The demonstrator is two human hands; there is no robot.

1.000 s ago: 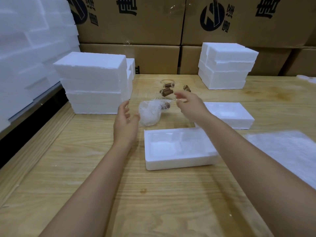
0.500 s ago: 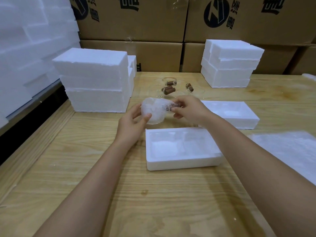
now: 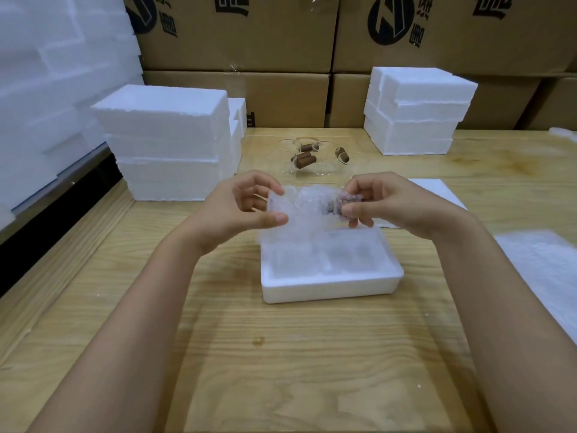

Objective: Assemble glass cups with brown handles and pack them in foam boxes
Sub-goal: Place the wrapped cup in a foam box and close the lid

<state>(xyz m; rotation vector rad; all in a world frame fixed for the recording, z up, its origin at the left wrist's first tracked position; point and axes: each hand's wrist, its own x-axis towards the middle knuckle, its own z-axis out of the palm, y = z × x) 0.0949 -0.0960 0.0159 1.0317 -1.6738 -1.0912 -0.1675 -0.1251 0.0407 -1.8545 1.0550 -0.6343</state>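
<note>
1. Left hand (image 3: pixel 246 207): fingers curled, thumb and fingertips pinching the left end of the wrapped cup (image 3: pixel 304 204).
2. Right hand (image 3: pixel 396 204): fingers curled, pinching the right end of the same bundle, right at the brown handle (image 3: pixel 346 201), which shows through the wrap.
3. Wrapped cup: a glass cup in clear bubble wrap, held off the desk (image 3: pixel 281 354) between both hands, above the far edge of the open foam box (image 3: pixel 331 276). The bundle is blurry and the cup's tilt is unclear.
4. Open foam box: white, sits mid-desk with its cavity facing up, just below the hands.
5. Loose cups (image 3: pixel 312 157): clear glass with brown handles, grouped near the far edge of the desk, beyond the hands. The count is unclear.
6. Flat foam piece (image 3: pixel 437 189): lies behind the right hand and is partly hidden by it.
7. Left foam stack (image 3: pixel 168 142): tall pile of white boxes toward the far left corner.
8. Right foam stack (image 3: pixel 418 110): smaller pile toward the far right.
9. White sheet (image 3: pixel 543 264): thin padding lying flat at the right edge of the desk.
10. Cardboard cartons (image 3: pixel 237 35): stacked behind the far edge.
</note>
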